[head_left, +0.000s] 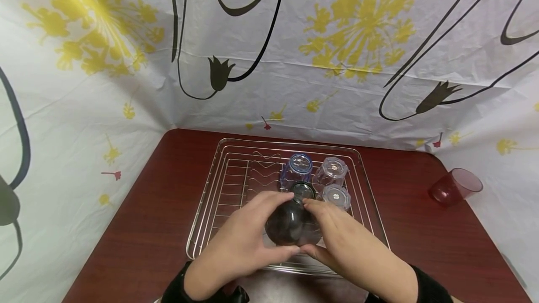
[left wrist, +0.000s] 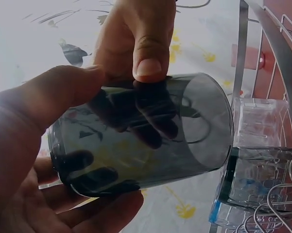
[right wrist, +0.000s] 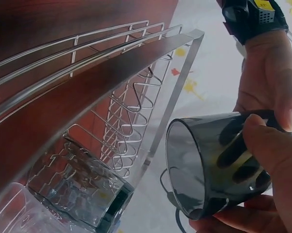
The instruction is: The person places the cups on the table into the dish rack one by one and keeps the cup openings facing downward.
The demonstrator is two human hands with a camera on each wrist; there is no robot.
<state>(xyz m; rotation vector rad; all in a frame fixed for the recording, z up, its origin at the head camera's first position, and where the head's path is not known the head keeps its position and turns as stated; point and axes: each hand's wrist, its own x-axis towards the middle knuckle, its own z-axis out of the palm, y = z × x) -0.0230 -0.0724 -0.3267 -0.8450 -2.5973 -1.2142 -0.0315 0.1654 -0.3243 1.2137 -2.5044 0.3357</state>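
Note:
My left hand (head_left: 248, 230) and right hand (head_left: 349, 237) together grip a dark grey tinted glass (head_left: 290, 223) above the near part of the wire dish rack (head_left: 198, 228). Thumbs and fingers wrap its sides from opposite sides. In the left wrist view the glass (left wrist: 136, 141) has its wide open mouth towards the rack. The right wrist view shows that same rim, with the glass (right wrist: 214, 165) apart from the wires. Just beyond the hands, a greenish glass (head_left: 303, 191) stands upside down on the rack, also seen in the right wrist view.
Upside down on the rack stand a blue glass (head_left: 296, 167) and two clear glasses, one behind (head_left: 332, 169) and one nearer (head_left: 337, 196). A red glass (head_left: 455, 187) is on the right of the dark red table (head_left: 139, 214). Patterned white sheeting (head_left: 269, 92) surrounds the table.

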